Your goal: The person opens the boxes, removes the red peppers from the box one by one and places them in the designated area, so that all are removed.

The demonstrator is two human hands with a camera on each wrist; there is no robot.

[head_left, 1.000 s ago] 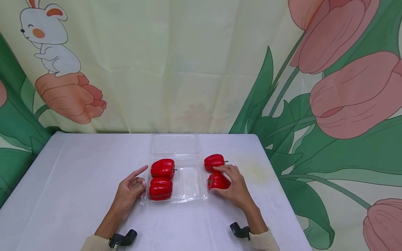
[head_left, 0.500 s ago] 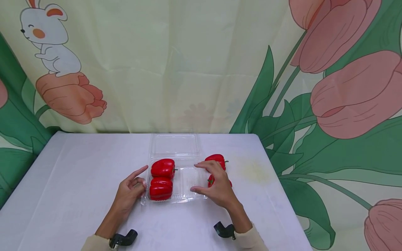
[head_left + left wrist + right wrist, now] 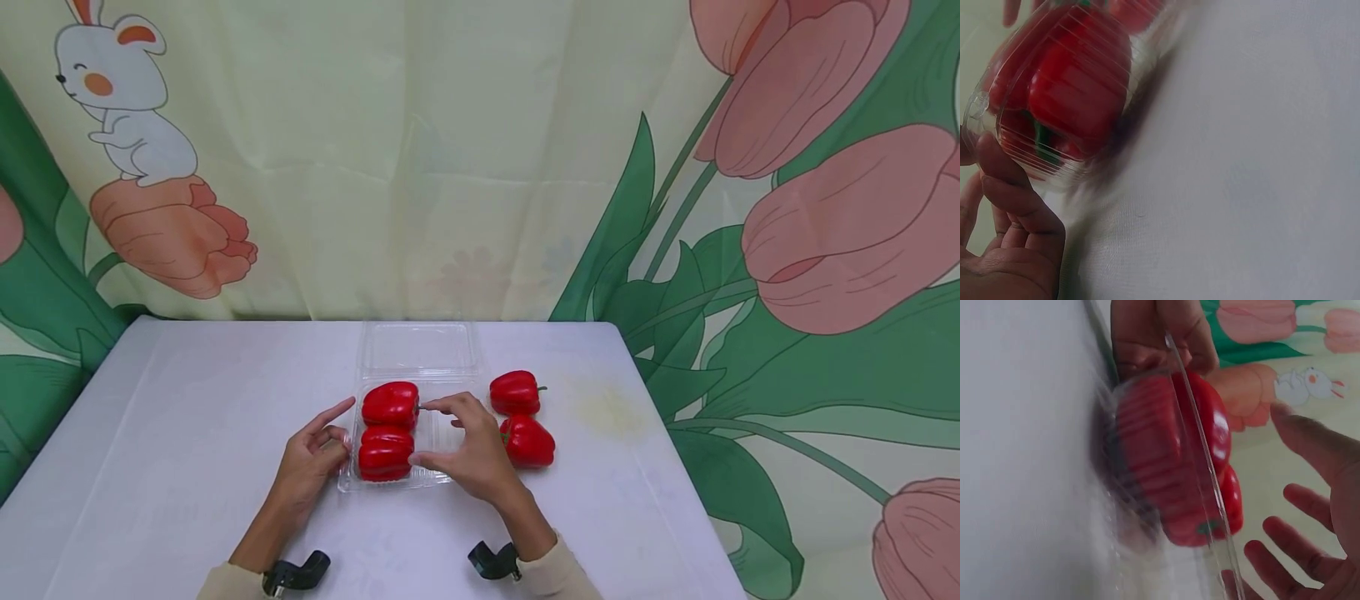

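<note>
A clear plastic clamshell box point(image 3: 356, 483) lies with its lid point(image 3: 420, 346) folded back. Along its left side sit two red bell peppers, a rear one point(image 3: 390, 404) and a front one point(image 3: 386, 455). My left hand point(image 3: 303, 467) pinches the box's left rim, thumb tip point(image 3: 991, 150) right at the edge in the left wrist view, index finger extended. Over the box's right half is my right hand point(image 3: 476, 454), thumb and index finger spread apart, fingertips close to the peppers' right ends. In the right wrist view, nothing is between this hand's fingers point(image 3: 1291, 550).
Two more red bell peppers, one behind point(image 3: 514, 392) and one in front point(image 3: 531, 442), rest on the white-covered table point(image 3: 187, 400) just right of the box. A printed curtain point(image 3: 480, 167) hangs behind the table's far edge.
My right hand has let go of the front pepper outside the box and moved left across the box to the two peppers inside. My left hand has stayed at the rim.
</note>
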